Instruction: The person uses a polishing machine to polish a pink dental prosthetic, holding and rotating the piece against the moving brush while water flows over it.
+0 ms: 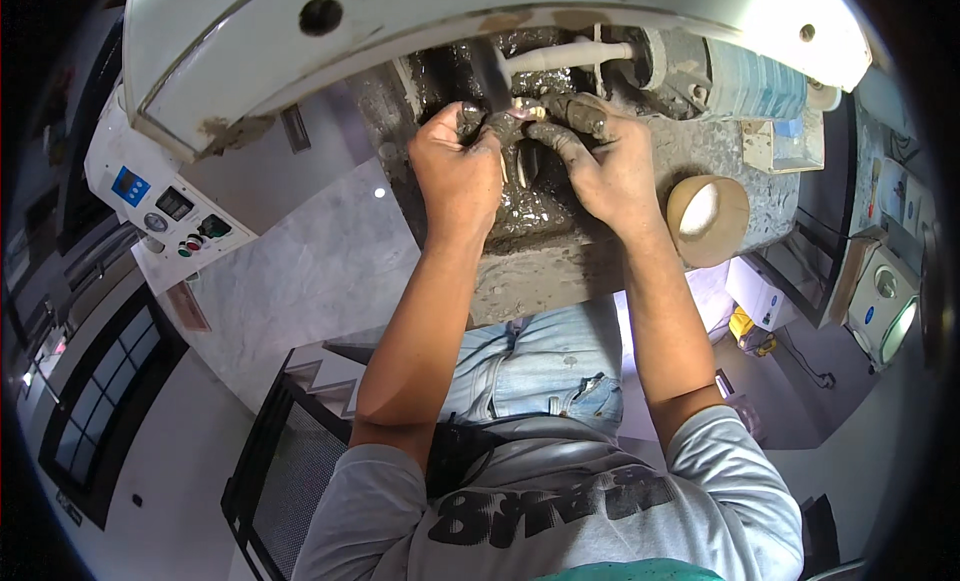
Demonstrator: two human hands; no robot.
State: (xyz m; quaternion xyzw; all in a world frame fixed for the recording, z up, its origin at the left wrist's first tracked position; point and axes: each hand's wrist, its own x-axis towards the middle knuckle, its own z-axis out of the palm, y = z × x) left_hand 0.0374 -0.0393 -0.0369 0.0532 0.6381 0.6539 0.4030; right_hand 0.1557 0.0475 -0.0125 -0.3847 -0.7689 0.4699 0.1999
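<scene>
Both my hands are coated with grey slurry at the fingers and meet over a wet, muddy trough [535, 216]. Between the fingertips sits a small pinkish and cream piece [528, 109], mostly covered by the fingers; its exact kind is unclear. My left hand [458, 171] pinches it from the left, close to a dark, blurred wheel [490, 73]. My right hand [605, 166] is closed on it from the right, fingers curled. Behind the hands a pale tapered shaft [570, 57] runs rightward to a slurry-splashed housing [678, 73].
A white machine hood [420, 56] arches over the trough. On the left stands a control box [170, 206] with gauges and buttons. Right of my right wrist is a round tan bowl [708, 221] with something white inside. A bluish clear container [755, 79] and a small tray [785, 146] stand beyond.
</scene>
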